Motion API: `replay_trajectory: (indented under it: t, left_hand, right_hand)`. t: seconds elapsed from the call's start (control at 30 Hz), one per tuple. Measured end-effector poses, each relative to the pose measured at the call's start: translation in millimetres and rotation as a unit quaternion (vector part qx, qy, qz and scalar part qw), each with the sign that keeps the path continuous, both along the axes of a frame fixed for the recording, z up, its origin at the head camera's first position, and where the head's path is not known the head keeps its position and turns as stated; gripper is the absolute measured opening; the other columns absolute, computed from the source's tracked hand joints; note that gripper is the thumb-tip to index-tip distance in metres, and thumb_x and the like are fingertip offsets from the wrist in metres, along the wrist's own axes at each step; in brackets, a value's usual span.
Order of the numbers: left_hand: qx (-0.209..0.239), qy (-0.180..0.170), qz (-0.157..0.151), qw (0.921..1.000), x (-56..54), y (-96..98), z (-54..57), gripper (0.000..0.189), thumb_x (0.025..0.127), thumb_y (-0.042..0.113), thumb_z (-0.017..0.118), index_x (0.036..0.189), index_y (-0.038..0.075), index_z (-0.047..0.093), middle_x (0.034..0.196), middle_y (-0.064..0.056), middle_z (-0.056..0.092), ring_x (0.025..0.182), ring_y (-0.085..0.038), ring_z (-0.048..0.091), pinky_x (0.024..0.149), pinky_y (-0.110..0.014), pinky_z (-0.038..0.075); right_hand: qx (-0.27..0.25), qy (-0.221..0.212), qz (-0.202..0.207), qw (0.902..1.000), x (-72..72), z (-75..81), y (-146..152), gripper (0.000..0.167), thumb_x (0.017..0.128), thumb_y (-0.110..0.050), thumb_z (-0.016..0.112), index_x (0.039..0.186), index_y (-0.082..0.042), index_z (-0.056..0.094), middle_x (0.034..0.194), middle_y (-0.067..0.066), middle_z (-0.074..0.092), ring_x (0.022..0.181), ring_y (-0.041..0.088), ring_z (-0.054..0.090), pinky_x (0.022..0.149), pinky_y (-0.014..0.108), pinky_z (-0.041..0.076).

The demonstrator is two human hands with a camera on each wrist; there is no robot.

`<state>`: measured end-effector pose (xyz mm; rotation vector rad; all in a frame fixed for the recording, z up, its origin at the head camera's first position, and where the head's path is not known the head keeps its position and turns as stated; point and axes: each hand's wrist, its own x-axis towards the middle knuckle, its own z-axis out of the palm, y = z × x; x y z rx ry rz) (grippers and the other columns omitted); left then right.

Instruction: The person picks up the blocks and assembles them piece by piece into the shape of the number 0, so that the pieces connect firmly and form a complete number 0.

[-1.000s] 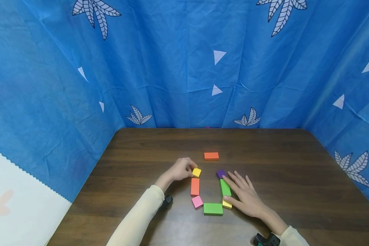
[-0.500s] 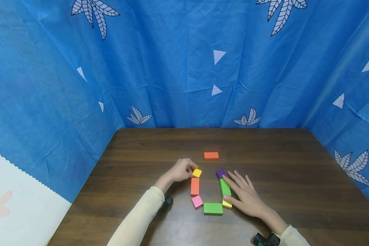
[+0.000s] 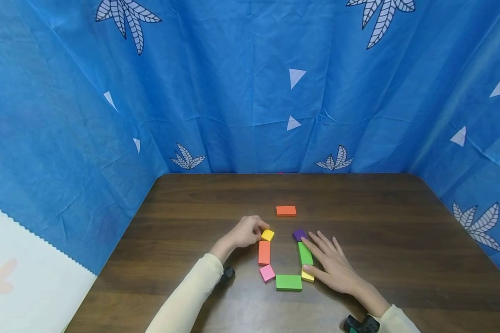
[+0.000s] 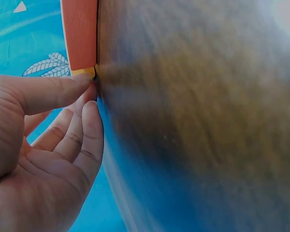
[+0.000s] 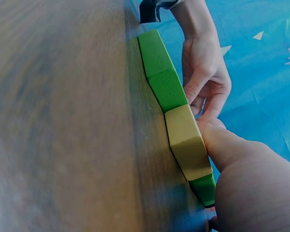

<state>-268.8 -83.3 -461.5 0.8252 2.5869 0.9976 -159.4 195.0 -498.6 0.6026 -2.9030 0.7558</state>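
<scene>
Fingertips point(image 4: 82, 82) of the left hand point(image 3: 245, 232) curl in and pinch the small yellow block point(image 3: 267, 235), thumb on one side and index on the other, holding it right at the far end of the orange block point(image 3: 264, 252); the left wrist view shows only a sliver of that yellow piece between the fingers, hard against the orange edge. It sits at the top of the left-hand column, touching or very nearly touching the orange piece below it, which suggests the grip is there to line it up square with the row. Across the gap, the right hand point(image 3: 332, 265) lies flat with fingers straight and spread, gripping nothing; its index finger runs along the upright green block point(image 3: 304, 253) with the tip near the purple block point(image 3: 299, 235), and the thumb presses the side of the lower yellow block point(image 5: 186, 141), as the right wrist view shows plainly. That flat hand looks like a brace, keeping the right-hand column from sliding. Between the two columns, the pink block point(image 3: 267, 273) and the flat green block point(image 3: 289, 282) close the bottom, making a U shape open toward the far side. Beyond that opening a lone orange block point(image 3: 286, 211) lies by itself on the dark wooden table point(image 3: 400, 222), well apart from the rest, with blue leaf-patterned cloth point(image 3: 250, 92) hanging behind.
</scene>
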Motion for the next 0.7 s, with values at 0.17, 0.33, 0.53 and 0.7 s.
replay_trajectory:
  t: [0.17,0.33,0.53,0.7]
  left_hand:
    - [0.014,0.012,0.01,0.9998,7.6,-3.1,2.0,0.046,0.082,-0.011,0.059,0.126,0.004,0.064,0.116,-0.01,0.062,0.091,-0.019,0.058,0.076,-0.027,0.053]
    - [0.028,0.018,0.02,0.9993,27.2,-11.6,4.4,0.047,0.088,0.01,0.065,0.134,0.008,0.057,0.134,-0.013,0.052,0.124,-0.03,0.049,0.103,-0.05,0.044]
    - [0.024,0.007,0.002,0.9997,49.1,-19.0,-1.3,0.066,0.084,0.035,0.072,0.142,0.011,0.05,0.15,-0.015,0.039,0.142,-0.039,0.03,0.11,-0.063,0.03]
    - [0.004,0.044,0.008,0.999,58.4,-19.8,-13.5,0.072,0.08,0.038,0.075,0.142,0.013,0.049,0.15,-0.012,0.04,0.146,-0.041,0.024,0.112,-0.065,0.024]
  right_hand:
    - [-0.001,0.004,0.001,1.0,-0.2,0.3,0.3,0.068,0.091,-0.047,0.062,0.15,-0.021,0.04,0.155,0.016,0.036,0.145,0.042,0.024,0.11,0.07,0.01]
    - [0.0,0.003,0.002,1.0,-0.4,1.5,-0.7,0.069,0.091,-0.047,0.062,0.15,-0.021,0.039,0.155,0.017,0.035,0.145,0.043,0.024,0.11,0.071,0.01]
    - [-0.003,0.005,0.003,1.0,-0.8,2.1,-0.9,0.068,0.091,-0.046,0.062,0.15,-0.02,0.039,0.155,0.017,0.035,0.145,0.043,0.023,0.11,0.071,0.01]
    - [-0.007,0.01,0.006,0.9999,0.2,2.0,-1.3,0.069,0.091,-0.045,0.062,0.15,-0.019,0.04,0.154,0.018,0.036,0.144,0.044,0.024,0.109,0.071,0.01]
